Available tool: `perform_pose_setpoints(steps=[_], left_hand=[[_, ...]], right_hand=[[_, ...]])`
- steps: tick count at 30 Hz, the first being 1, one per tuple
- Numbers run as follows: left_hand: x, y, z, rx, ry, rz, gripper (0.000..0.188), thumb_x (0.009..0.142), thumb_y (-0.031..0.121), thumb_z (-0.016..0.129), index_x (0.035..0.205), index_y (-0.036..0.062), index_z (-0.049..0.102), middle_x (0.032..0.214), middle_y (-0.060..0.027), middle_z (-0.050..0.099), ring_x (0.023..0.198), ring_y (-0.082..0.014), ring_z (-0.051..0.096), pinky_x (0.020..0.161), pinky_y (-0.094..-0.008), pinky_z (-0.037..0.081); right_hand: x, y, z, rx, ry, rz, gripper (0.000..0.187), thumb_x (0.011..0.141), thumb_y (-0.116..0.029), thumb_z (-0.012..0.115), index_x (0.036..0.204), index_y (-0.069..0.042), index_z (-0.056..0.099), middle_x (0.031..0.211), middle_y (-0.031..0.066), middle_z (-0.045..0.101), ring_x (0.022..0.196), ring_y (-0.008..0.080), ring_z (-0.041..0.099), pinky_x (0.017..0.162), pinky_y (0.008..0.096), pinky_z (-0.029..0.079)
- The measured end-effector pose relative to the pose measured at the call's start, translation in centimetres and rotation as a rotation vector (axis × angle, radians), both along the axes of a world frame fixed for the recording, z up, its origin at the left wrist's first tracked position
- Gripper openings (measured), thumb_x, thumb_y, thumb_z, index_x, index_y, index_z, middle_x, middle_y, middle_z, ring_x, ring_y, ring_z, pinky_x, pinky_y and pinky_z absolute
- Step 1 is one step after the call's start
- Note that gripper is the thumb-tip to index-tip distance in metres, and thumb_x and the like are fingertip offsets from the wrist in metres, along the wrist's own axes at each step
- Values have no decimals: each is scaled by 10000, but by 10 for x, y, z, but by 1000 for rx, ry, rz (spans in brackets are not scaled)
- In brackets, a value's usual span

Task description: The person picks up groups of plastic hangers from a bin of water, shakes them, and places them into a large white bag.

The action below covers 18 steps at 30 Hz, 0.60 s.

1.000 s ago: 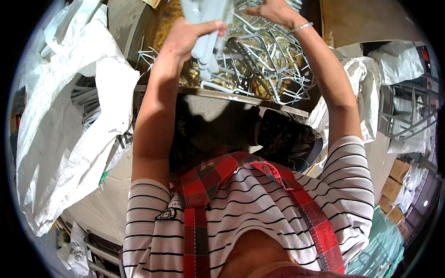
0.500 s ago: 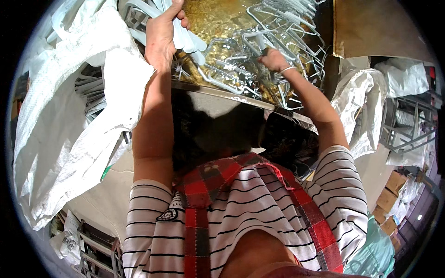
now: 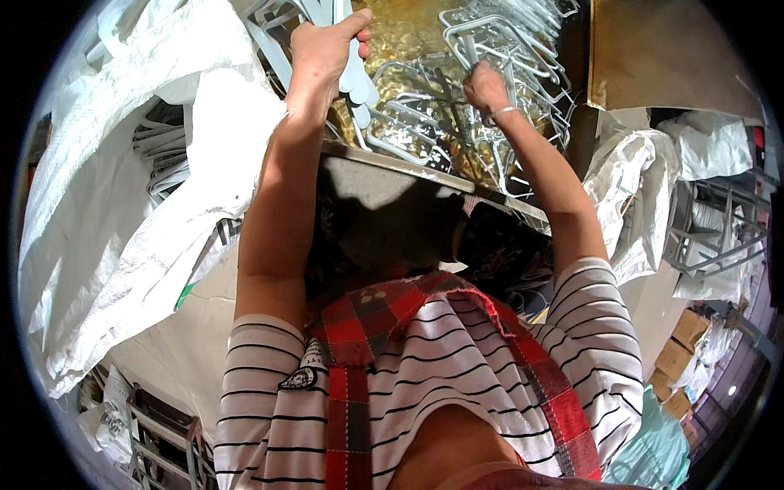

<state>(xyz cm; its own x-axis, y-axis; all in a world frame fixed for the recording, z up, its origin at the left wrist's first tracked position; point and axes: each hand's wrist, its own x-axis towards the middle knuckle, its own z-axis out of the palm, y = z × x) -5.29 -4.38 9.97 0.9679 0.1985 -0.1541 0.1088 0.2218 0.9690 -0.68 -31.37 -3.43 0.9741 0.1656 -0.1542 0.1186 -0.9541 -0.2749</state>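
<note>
Left hand, upper centre, clenched round a bundle of pale hangers, ends jutting right and below. Right hand grasps a pale hanger, projecting above the fist. One tub; overlapping hangers uncountable. Rim crosses below both hands; open water between.

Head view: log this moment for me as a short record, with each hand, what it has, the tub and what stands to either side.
Left hand: closed on a bundle of pale flat pieces with rounded ends
Right hand: over the tub, closed on a grey piece that sticks up beyond the fist
Tub: metal rim, clear liquid, yellowish bottom
In tub: tangled pale frames, exact count unclear
Left side: large white sack, open, grey pieces inside
Right side: smaller white sack; cardboard boxes farther back
</note>
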Motion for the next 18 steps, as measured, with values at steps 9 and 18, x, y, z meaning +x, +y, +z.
perform_pose_setpoints(steps=[9,18], left_hand=[[1,-2,-6,77,3,-63,184,784,142,641,792,-38,605,633,-57,571,492,-104,519,454,-226,410],[5,-5,-11,-43,54,-66,251,780,89,624,973,-47,542,660,-70,552,494,-114,501,460,-237,422]], right_hand=[[8,65,-52,-349,252,-65,393,764,-382,536,1029,-103,618,1062,98,612,983,238,594,807,338,474],[31,1,-74,-146,391,65,362,610,-302,682,858,-39,659,954,125,640,857,271,610,715,319,473]])
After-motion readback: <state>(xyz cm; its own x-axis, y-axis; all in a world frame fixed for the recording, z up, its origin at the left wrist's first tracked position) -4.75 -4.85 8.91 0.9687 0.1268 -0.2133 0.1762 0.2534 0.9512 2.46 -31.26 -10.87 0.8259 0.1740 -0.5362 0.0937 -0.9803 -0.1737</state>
